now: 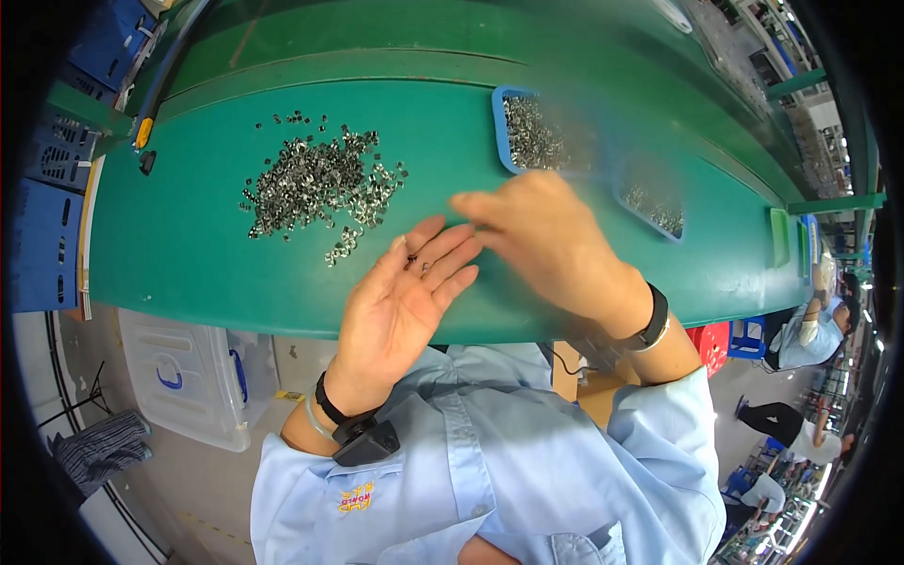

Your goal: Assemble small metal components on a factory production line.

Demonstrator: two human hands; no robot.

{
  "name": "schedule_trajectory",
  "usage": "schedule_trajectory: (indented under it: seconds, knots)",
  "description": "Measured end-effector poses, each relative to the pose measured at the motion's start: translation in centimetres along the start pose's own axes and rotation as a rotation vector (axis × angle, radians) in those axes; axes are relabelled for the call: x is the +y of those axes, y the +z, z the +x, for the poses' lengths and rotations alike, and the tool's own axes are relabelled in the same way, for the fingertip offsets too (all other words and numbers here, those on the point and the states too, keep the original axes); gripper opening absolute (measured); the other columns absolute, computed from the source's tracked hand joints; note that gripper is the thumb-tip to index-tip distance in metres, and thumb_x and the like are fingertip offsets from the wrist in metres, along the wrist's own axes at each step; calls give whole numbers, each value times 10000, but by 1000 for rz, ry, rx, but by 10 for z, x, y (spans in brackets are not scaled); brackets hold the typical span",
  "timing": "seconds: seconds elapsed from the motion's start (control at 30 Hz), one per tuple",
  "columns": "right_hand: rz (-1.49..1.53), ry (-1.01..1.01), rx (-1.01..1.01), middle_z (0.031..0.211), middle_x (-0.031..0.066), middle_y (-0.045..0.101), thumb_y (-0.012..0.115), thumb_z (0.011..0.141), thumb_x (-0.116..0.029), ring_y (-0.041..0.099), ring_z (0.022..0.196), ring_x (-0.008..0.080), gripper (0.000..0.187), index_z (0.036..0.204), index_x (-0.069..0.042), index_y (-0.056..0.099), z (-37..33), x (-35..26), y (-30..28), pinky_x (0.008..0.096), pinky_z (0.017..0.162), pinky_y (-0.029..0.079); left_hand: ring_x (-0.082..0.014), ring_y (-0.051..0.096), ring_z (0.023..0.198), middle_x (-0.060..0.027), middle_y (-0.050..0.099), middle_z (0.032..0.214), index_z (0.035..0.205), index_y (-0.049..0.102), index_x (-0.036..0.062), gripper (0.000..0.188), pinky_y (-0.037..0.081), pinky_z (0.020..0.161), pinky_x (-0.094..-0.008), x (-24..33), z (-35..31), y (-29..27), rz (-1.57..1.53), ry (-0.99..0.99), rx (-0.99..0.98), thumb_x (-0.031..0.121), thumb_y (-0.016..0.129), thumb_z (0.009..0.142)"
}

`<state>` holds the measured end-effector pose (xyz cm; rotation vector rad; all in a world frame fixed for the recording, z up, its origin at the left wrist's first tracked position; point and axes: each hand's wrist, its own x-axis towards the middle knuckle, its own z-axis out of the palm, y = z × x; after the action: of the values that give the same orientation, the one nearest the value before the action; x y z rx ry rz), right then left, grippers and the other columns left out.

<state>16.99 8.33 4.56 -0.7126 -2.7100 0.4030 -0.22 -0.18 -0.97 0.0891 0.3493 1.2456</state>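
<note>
My left hand [400, 297] is palm up over the near side of the green tabletop, cradling a couple of small metal parts [424, 267] on its fingers. One dark piece lies by the thumb tip. Just above and right of those fingertips is my right hand [541, 240], blurred by motion, its fingers bent toward the left hand. Whether it pinches anything is too smeared to see. Left of and beyond my hands spreads a loose pile of small dark and silver metal parts [315, 184].
Two blue trays of small metal parts, a farther one [505, 132] and a nearer one [650, 224], sit on the right. A yellow-handled cutter [144, 133] lies at the left edge. A clear plastic bin [184, 372] stands below the table. Other people [810, 334] are at right.
</note>
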Motion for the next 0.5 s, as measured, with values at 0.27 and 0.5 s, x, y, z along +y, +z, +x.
schedule_trajectory:
  seconds: [0.27,0.5]
  knots:
    - [143,63,465,926,93,638,700,624,31,580,814,271,316,920,-74,656,-37,-7,18,359,673,450,-325,348,1314,-238,361,1397,1341,349,-32,502,322,1070,-469,-7,-8,12,-10,-36,23,338,305,1004]
    - [411,78,315,736,87,633,677,682,-132,568,647,247,139,779,-32,668,-23,-18,36,340,557,429,-297,416,1263,-187,433,1351,1319,404,4,526,345,1040,-432,-14,-11,19,4,-71,0,404,283,1000]
